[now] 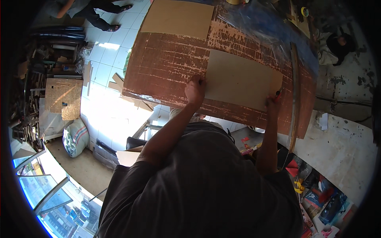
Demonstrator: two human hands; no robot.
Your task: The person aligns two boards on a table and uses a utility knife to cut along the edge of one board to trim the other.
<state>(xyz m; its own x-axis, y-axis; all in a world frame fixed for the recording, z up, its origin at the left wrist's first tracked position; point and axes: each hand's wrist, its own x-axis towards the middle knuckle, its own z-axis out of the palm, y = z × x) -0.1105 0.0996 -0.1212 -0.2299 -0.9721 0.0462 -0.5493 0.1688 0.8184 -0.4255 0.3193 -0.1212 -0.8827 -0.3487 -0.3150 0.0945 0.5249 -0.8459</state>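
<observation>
A grey cardboard sheet (pixel 238 77) lies flat on the worn reddish-brown tabletop (pixel 158 59) in front of me. At its left edge is my left hand (pixel 194 90), fingers curled in; what they hold, if anything, is hidden. My right hand (pixel 272 104) is closed at the sheet's near right corner. From it sticks up a small red and black hand tool (pixel 278 94), too small here to name its kind. Along the sheet's right side runs a browner strip (pixel 276 82) of board.
A larger brown cardboard sheet (pixel 178 18) covers the table's far left. A long straight bar (pixel 294 95) lies across the right side, beside bunched clear plastic (pixel 258 23). Another person's legs (pixel 104 16) show at the upper left. A white sack (pixel 75 137) stands on the left.
</observation>
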